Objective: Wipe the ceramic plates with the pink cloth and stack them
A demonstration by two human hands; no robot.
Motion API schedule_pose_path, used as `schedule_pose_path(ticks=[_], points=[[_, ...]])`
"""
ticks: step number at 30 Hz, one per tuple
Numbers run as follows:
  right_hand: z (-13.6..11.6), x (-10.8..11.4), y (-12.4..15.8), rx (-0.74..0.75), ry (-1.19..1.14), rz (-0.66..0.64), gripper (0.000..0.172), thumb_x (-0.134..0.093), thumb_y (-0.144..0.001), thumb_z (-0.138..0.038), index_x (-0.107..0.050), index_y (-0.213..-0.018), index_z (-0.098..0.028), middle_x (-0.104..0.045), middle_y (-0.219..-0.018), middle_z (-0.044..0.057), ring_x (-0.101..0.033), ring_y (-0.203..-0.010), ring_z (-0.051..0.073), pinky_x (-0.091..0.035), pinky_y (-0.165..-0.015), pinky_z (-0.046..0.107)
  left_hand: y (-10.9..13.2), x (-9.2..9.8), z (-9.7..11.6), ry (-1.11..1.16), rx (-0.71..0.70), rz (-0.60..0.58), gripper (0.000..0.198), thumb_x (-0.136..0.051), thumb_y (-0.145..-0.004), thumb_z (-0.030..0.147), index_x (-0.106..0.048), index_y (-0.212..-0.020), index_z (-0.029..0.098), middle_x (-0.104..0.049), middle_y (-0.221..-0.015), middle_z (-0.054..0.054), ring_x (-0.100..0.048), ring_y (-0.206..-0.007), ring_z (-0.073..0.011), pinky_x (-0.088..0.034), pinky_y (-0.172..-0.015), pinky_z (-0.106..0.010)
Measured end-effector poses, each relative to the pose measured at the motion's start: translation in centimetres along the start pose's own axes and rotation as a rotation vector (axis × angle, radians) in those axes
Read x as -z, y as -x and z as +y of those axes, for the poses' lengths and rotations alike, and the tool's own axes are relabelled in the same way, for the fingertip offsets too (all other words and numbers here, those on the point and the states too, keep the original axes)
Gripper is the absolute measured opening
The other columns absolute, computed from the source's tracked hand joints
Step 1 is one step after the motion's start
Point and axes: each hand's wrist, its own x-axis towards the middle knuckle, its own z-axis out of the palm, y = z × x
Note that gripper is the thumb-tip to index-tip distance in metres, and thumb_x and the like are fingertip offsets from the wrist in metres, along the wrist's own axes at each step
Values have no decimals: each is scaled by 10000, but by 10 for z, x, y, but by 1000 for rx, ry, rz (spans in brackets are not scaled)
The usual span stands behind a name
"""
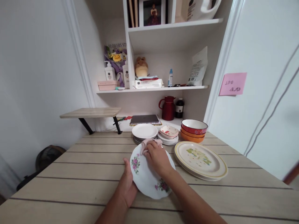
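Observation:
A white plate (149,182) with pink flower sprays and a wavy rim is tilted toward me above the table. My left hand (128,183) grips its left edge, thumb along the rim and the other fingers hidden beneath. Against the plate's far edge, my right hand (158,158) presses a pale pink cloth (149,143), fingers bent over it. Just behind the cloth stands a stack of white plates (144,131). To the right of my right hand lie stacked oval platters (201,159) with a yellow rim and a green leaf pattern.
Small square dishes (168,132) sit on a stack of small plates (167,141). Stacked red and orange bowls (194,130) stand at the back right. Behind are a laptop (144,119) and a red jug (168,109). A raised wooden shelf (91,113) is at the back left.

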Motion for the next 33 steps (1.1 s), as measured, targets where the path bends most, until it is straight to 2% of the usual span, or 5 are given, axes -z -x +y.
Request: schedule_pose_path(ticks=[5, 11, 19, 26, 33], points=[[-15, 0, 8, 280, -128, -95, 182, -515, -885, -162, -664, -972, -220, -580, -1276, 32, -485, -1153, 217, -338, -964, 359, 3, -5, 1, 29, -20, 10, 703, -431, -828, 655, -530, -1354, 199, -647, -1270, -152, -551, -1239, -298, -380, -1078, -457], [-27, 7, 20, 483, -328, -262, 150, -526, -846, -125, -645, -788, -194, -620, -1162, 28, -558, -1045, 171, -394, -897, 271, 8, -8, 2, 32, -68, -65, 642, -462, -840, 616, -549, -1336, 219, -653, -1266, -136, -559, -1231, -286, -392, -1073, -431], [-9, -2, 5, 129, -234, -36, 285, -506, -835, -122, -528, -1100, -225, -594, -1178, 44, -549, -1044, 188, -390, -821, 285, 10, -14, 4, -74, 8, 71, 663, -477, -846, 601, -554, -1325, 150, -681, -1206, -161, -592, -1190, -291, -419, -1053, -437], [18, 9, 0, -132, 12, -72, 190, -482, -908, -240, -513, -1095, -216, -593, -1203, 74, -601, -982, 208, -369, -673, 284, 16, -23, 6, -171, -10, 115, 552, -591, -846, 460, -582, -1290, 130, -666, -1226, -164, -639, -1119, -290, -457, -1025, -417], [25, 36, 17, -263, 189, -116, 201, -466, -879, -244, -559, -1054, -211, -653, -1092, 103, -622, -971, 263, -397, -675, 316, 17, -21, 5, -216, -84, 153, 532, -669, -808, 382, -595, -1270, 128, -680, -1195, -177, -674, -1048, -294, -512, -956, -420]])
